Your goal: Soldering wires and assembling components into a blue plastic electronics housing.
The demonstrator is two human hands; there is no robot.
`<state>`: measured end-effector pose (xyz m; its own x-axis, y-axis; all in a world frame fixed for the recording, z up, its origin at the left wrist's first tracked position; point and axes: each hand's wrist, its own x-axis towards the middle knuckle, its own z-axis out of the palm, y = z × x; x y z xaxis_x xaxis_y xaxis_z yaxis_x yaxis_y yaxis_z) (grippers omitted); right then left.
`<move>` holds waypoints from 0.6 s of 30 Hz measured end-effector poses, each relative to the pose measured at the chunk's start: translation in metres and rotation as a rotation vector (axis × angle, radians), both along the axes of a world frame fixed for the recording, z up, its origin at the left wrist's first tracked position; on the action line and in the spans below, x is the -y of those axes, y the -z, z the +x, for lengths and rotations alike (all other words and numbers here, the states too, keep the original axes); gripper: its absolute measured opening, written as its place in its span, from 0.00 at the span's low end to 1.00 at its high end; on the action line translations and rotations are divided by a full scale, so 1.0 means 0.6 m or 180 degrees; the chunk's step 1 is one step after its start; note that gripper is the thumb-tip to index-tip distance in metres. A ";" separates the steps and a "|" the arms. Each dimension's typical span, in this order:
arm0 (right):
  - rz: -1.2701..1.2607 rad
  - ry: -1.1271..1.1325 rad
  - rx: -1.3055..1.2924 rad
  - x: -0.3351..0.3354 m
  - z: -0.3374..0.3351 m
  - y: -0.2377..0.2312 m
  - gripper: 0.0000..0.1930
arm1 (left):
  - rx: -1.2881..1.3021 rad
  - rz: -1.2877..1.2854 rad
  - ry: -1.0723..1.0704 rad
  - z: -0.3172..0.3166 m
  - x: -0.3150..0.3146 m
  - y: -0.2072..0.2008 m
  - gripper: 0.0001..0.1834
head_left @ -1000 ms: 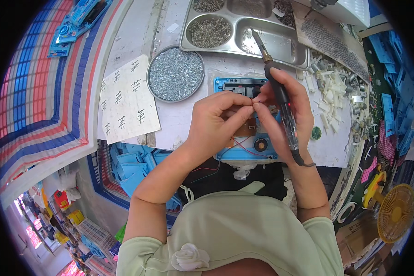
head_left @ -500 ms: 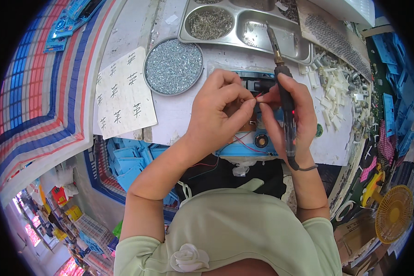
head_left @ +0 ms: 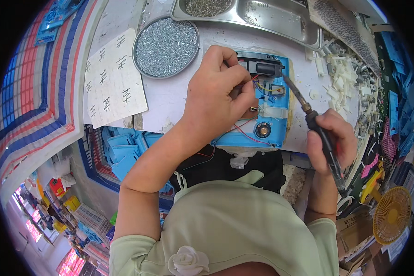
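Blue casing (head_left: pixel 280 130) lies between the hands (head_left: pixel 218 94) (head_left: pixel 345 142), partly beneath the left.

The 1 view looks from the left of 2 fisheye cameras worn on the person's head, facing steeply down over the light green shirt (head_left: pixel 234 216) onto the white worktop (head_left: pixel 165 99). It sits close, with the left hand (head_left: pixel 220 92) near mid-frame and the right hand (head_left: pixel 332 142) farther right. The crates (head_left: pixel 94 227) at lower left seem farther off, though rim distortion makes that uncertain.
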<state>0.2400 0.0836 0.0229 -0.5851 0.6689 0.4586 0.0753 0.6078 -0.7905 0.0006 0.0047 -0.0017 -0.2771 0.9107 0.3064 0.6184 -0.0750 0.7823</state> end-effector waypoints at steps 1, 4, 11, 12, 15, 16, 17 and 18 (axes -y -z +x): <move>0.0085 -0.0073 -0.0002 -0.002 -0.005 0.001 0.15 | 0.0004 0.0006 -0.0002 0.000 0.000 0.000 0.04; 0.0194 -0.0235 0.0031 0.001 -0.016 0.002 0.15 | 0.0019 0.0018 -0.0022 0.001 0.000 0.001 0.04; 0.0534 -0.0317 0.0340 -0.001 -0.033 0.000 0.15 | -0.0076 0.0107 -0.0043 0.001 -0.001 0.003 0.04; 0.0529 -0.0320 0.0337 -0.001 -0.034 0.002 0.15 | -0.0079 0.0115 -0.0048 0.001 -0.001 0.004 0.04; 0.0547 -0.0302 0.0326 -0.002 -0.036 0.007 0.15 | -0.0010 0.0076 -0.0068 0.002 -0.001 0.004 0.04; 0.0558 -0.0291 0.0323 -0.003 -0.037 0.007 0.15 | -0.0038 0.0083 -0.0062 0.002 -0.001 0.004 0.04; 0.0565 -0.0298 0.0304 -0.003 -0.038 0.007 0.15 | -0.0065 0.0091 -0.0057 0.001 -0.001 0.005 0.04; 0.0573 -0.0305 0.0285 -0.003 -0.039 0.007 0.15 | -0.0092 0.0098 -0.0050 0.001 -0.001 0.006 0.04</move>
